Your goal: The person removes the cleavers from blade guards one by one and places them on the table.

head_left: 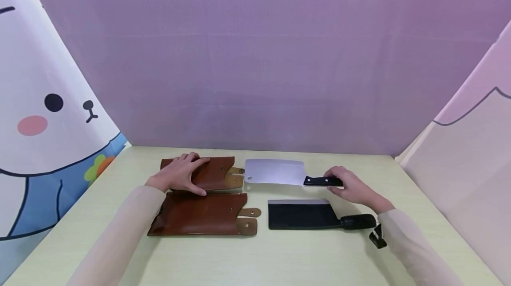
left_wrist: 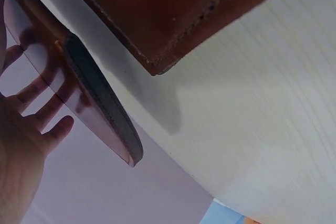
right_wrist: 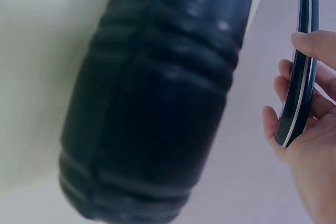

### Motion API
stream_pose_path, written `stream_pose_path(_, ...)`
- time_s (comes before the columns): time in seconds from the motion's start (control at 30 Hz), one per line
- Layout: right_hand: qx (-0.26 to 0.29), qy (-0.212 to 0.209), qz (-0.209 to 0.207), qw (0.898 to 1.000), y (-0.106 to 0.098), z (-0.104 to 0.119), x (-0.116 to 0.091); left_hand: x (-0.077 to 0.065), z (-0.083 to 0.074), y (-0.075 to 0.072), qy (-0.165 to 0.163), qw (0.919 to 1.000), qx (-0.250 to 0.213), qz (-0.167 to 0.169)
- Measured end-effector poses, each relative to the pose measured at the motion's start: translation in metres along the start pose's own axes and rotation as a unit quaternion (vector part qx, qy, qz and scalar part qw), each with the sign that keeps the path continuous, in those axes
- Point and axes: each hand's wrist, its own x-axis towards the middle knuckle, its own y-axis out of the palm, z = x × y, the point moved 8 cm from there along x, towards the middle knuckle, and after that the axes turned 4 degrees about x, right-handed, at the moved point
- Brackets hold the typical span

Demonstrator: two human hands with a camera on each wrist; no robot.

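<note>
Two brown leather knife sheaths lie on the left, with snap straps pointing right. My left hand [head_left: 181,173] spreads over the far sheath [head_left: 217,173], thumb by its near edge; in the left wrist view its fingers [left_wrist: 44,111] look straight beside the glossy leather. Just below lies the near sheath [head_left: 199,215]. A silver cleaver [head_left: 275,171] is to the right of the far sheath, blade toward it. My right hand [head_left: 349,185] holds its black riveted handle [right_wrist: 300,77] between thumb and fingers. Nearer me lies a black-bladed cleaver [head_left: 301,216], its ribbed handle [right_wrist: 152,98] close to the right wrist camera.
The pale wooden table [head_left: 255,261] carries all of these. A purple cloth backdrop [head_left: 255,64] rises behind it. Cartoon-printed cloth [head_left: 48,157] hangs on the left, and a pale cloth [head_left: 459,166] on the right. A black wrist strap [head_left: 378,237] hangs at my right sleeve.
</note>
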Motion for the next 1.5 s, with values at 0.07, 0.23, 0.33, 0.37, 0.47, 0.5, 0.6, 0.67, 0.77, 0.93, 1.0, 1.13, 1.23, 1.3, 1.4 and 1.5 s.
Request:
stream_pose_path(0.07,0.000,-0.006,-0.006,1.000,-0.001,0.000,-0.001,0.001,0.000,0.001,0.001,1.0000,0.001,0.003)
stream_pose_path(0.23,0.001,-0.026,-0.020,0.999,-0.002,-0.001,-0.005,0.001,-0.001,0.001,0.001,1.0000,-0.003,0.004)
stream_pose_path(0.33,0.004,-0.034,-0.026,0.999,-0.003,-0.002,-0.008,0.002,-0.002,0.002,0.003,1.0000,-0.004,0.005)
stream_pose_path(0.37,0.004,-0.035,-0.028,0.999,-0.003,-0.003,-0.009,0.002,-0.002,0.002,0.003,1.0000,-0.004,0.006)
stream_pose_path(0.47,0.008,-0.036,-0.031,0.999,-0.004,-0.005,-0.013,0.003,-0.003,0.004,0.004,1.0000,-0.004,0.008)
stream_pose_path(0.5,0.009,-0.034,-0.031,0.999,-0.005,-0.007,-0.014,0.003,-0.003,0.005,0.003,0.9999,-0.005,0.008)
stream_pose_path(0.6,0.007,-0.033,-0.034,0.999,-0.005,-0.010,-0.017,0.004,-0.003,0.007,0.003,1.0000,-0.007,0.007)
stream_pose_path(0.67,0.003,-0.033,-0.035,0.999,-0.006,-0.013,-0.020,0.005,-0.003,0.009,0.000,0.9999,-0.008,0.007)
stream_pose_path(0.77,-0.005,-0.033,-0.040,0.999,-0.007,-0.016,-0.023,0.007,-0.003,0.011,0.000,1.0000,-0.007,0.004)
stream_pose_path(0.93,-0.004,-0.018,-0.037,0.999,-0.008,-0.021,-0.029,0.012,-0.005,0.014,0.002,0.9999,-0.012,0.004)
stream_pose_path(1.0,-0.002,-0.008,-0.034,0.999,-0.009,-0.024,-0.031,0.014,-0.005,0.015,0.001,0.9998,-0.017,0.008)
stream_pose_path(1.13,-0.003,0.006,-0.031,1.000,-0.011,-0.029,-0.035,0.017,-0.006,0.016,-0.004,0.9995,-0.025,0.018)
stream_pose_path(1.23,-0.005,0.005,-0.033,0.999,-0.014,-0.030,-0.037,0.019,-0.007,0.017,-0.006,0.9993,-0.030,0.021)
stream_pose_path(1.3,-0.004,0.002,-0.036,0.999,-0.016,-0.030,-0.038,0.020,-0.008,0.017,-0.006,0.9992,-0.034,0.019)
stream_pose_path(1.4,-0.002,-0.002,-0.036,0.999,-0.017,-0.031,-0.040,0.022,-0.009,0.016,-0.004,0.9992,-0.038,0.011)
stream_pose_path(1.5,-0.003,0.000,-0.034,0.999,-0.017,-0.033,-0.041,0.023,-0.010,0.016,-0.002,0.9994,-0.035,0.008)
